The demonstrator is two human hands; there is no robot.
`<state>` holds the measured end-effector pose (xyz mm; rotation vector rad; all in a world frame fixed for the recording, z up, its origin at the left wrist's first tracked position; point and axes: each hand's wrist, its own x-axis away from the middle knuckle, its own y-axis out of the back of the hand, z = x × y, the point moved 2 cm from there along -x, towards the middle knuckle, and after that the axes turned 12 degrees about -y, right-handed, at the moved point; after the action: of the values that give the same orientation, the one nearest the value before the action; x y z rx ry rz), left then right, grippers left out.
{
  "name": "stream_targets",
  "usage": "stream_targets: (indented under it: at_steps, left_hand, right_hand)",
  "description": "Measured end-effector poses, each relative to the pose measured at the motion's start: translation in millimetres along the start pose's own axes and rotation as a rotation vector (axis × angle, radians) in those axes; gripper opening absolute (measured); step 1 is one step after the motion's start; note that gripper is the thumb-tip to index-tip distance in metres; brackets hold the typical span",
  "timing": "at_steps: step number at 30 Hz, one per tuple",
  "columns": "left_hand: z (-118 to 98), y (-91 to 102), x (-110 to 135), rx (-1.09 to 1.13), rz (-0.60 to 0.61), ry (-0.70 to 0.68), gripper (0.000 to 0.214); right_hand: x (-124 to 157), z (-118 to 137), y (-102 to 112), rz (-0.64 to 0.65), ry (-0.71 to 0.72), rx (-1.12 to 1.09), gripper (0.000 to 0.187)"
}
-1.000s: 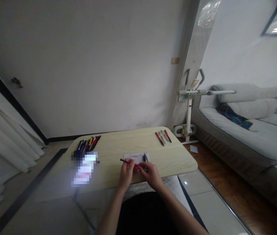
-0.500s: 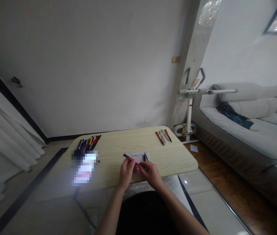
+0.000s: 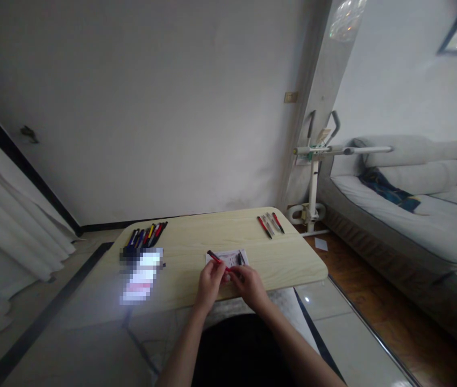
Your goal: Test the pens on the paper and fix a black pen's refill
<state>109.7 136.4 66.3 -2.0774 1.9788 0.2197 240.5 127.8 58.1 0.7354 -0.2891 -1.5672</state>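
Both hands meet over the near edge of a light wooden table (image 3: 293, 260). My left hand (image 3: 209, 282) and my right hand (image 3: 248, 284) are both closed on a red pen (image 3: 217, 259), which points up and to the left. Just behind the hands lies a small white printed paper (image 3: 233, 256) with a dark pen part on it. A row of several coloured pens (image 3: 147, 235) lies at the table's far left. A few red and grey pens (image 3: 270, 223) lie at the far right.
A blurred bright patch (image 3: 141, 276) lies on the table's left side. A white exercise machine (image 3: 314, 177) stands past the table's right corner, beside a grey sofa (image 3: 414, 204). White curtains (image 3: 6, 226) hang at the left. A plain wall rises behind.
The red pen's far end has swung from nearly level to pointing up and left, and the hands have drawn slightly closer together. The camera view has shifted a little.
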Motion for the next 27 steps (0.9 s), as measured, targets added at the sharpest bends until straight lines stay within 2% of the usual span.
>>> stream_targets:
  at_steps: [5, 14, 27]
  left_hand:
    - [-0.7, -0.5, -0.2, -0.016, 0.028, -0.016, 0.032]
    - [-4.7, -1.1, 0.0, -0.011, 0.011, -0.004, 0.033]
    - [-5.8, -1.0, 0.5, -0.079, -0.019, -0.063, 0.031]
  right_hand:
    - [0.0, -0.5, -1.2, -0.021, 0.001, 0.018, 0.019]
    - [-0.4, 1.6, 0.0, -0.016, 0.017, 0.032, 0.021]
    - [-0.7, 1.5, -2.9, -0.042, 0.031, 0.086, 0.02]
